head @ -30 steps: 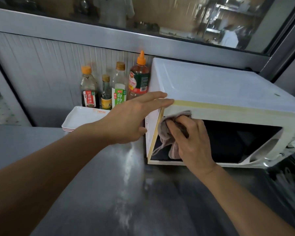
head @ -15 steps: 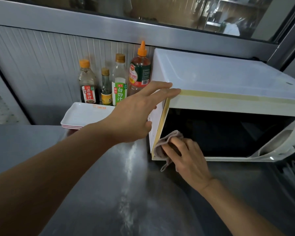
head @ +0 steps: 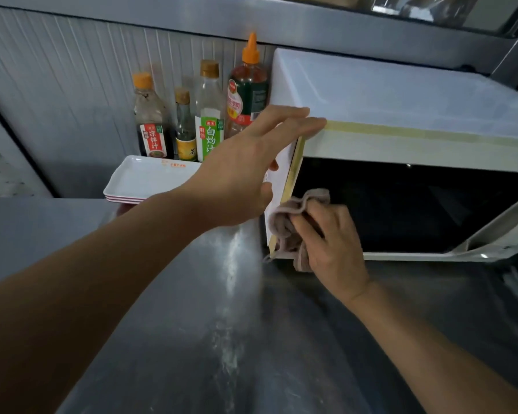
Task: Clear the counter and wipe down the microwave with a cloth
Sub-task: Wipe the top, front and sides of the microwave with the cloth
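A white microwave (head: 401, 97) with a dark glass door stands on the steel counter (head: 192, 339) at the right. My left hand (head: 245, 171) lies flat against its top left front corner, fingers straight. My right hand (head: 329, 246) grips a crumpled grey-brown cloth (head: 287, 222) and presses it on the lower left corner of the door, beside the yellowed front edge.
Several sauce bottles (head: 210, 115) stand against the ribbed wall left of the microwave. A stack of white trays (head: 144, 180) lies in front of them. A metal ledge runs above, and the counter's bare steel stretches toward me.
My right hand took the cloth from the door's upper left down to its bottom corner, then slightly back up. The left hand stayed on the top corner.
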